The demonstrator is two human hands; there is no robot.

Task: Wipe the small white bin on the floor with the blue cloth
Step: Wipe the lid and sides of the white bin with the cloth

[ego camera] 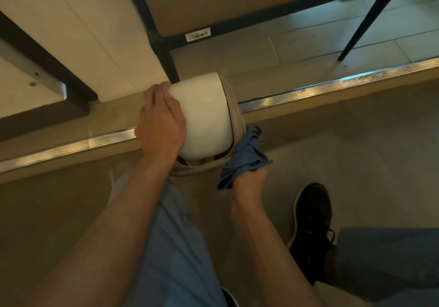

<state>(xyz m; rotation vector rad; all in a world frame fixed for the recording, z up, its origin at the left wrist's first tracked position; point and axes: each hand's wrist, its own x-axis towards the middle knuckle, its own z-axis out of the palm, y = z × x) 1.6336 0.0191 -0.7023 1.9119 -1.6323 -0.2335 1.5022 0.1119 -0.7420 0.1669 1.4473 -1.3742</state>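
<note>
Wiping is the step we judge to be in hand, though the one head view we have catches it between strokes. In that view the small white bin [204, 116] sits on the floor [332, 164] right on the metal threshold strip [332, 86], close under the dark leg of a table [166, 52]. Our left hand [161, 124] lies over the bin's domed top from the left side, fingers curled round its far edge and palm pressed to the shell, steadying it. Our right hand [249, 181] is closed round a bunched blue cloth [244, 157], which sticks up out of the fist and touches the bin's lower right rim, where a beige band runs beside the white shell. Below the hands we see our own blue trouser leg [180, 247] and a black shoe [311, 230] planted to the right. The next move, as we read it, calls for pressing the cloth flatter against the curved side and sweeping it round, while the left hand holds firm so the light bin does not slide or tip off the strip.
</note>
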